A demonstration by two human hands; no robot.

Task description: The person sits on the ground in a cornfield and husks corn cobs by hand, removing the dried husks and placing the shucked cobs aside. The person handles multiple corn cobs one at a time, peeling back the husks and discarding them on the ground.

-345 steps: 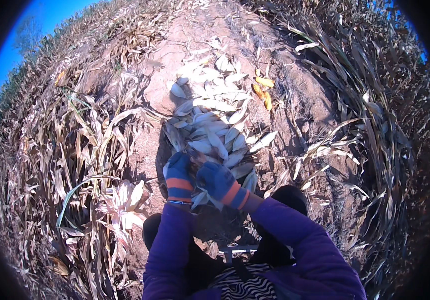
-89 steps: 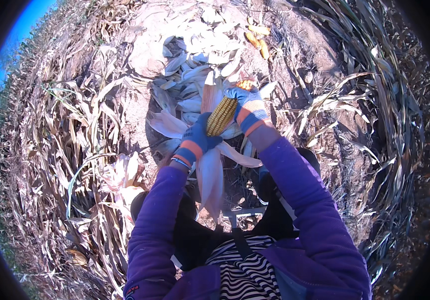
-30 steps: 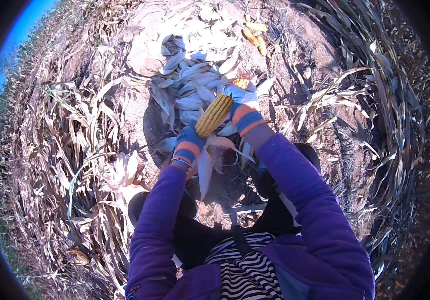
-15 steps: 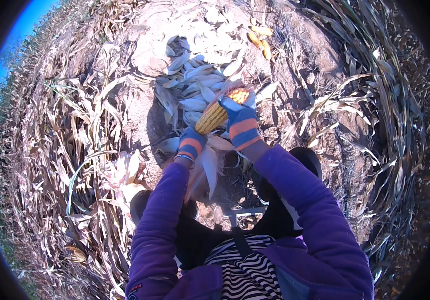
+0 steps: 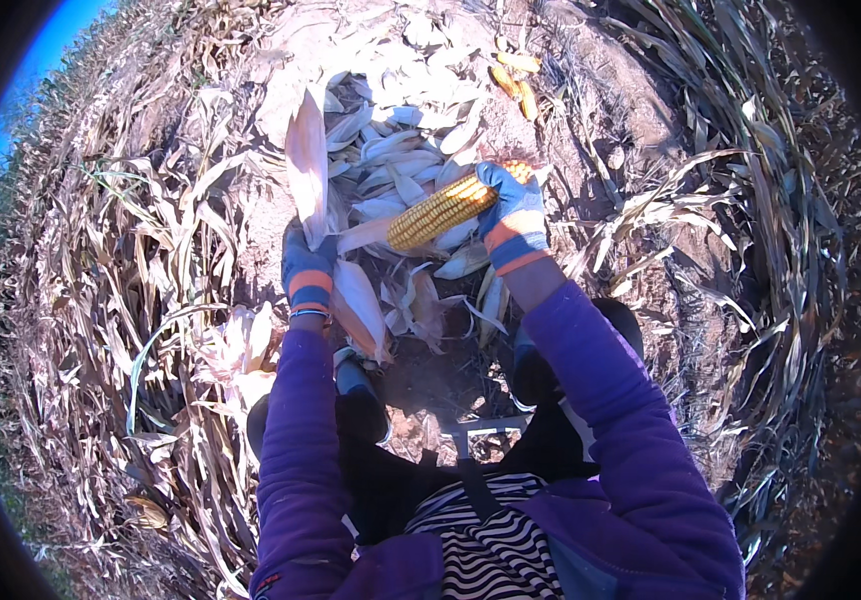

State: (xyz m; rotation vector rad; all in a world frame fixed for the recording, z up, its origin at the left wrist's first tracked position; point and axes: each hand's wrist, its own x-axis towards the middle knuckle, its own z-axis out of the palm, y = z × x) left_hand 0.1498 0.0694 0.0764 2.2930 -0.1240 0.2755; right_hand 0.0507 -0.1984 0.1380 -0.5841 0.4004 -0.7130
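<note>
My right hand (image 5: 507,205), in a blue glove with orange bands, is closed around a yellow ear of corn (image 5: 443,214) near its far right end. The ear is bare of husk along its visible kernels and tilts down to the left. My left hand (image 5: 308,262), gloved alike, is closed on pale corn husk (image 5: 308,165); one leaf stands up above the fingers and another hangs below. A strip of husk stretches between that hand and the ear's lower end. Beneath both hands lies a heap of stripped husks (image 5: 391,160).
Several husked yellow ears (image 5: 519,80) lie on the soil at the far right. Dry corn stalks (image 5: 181,230) cover the ground on the left, and more stalks (image 5: 761,200) are piled on the right. My shoes and legs are below the husks.
My left hand has moved left, away from the ear, pulling husk with it. My right hand has shifted slightly right and up with the ear, which lies flatter now.
</note>
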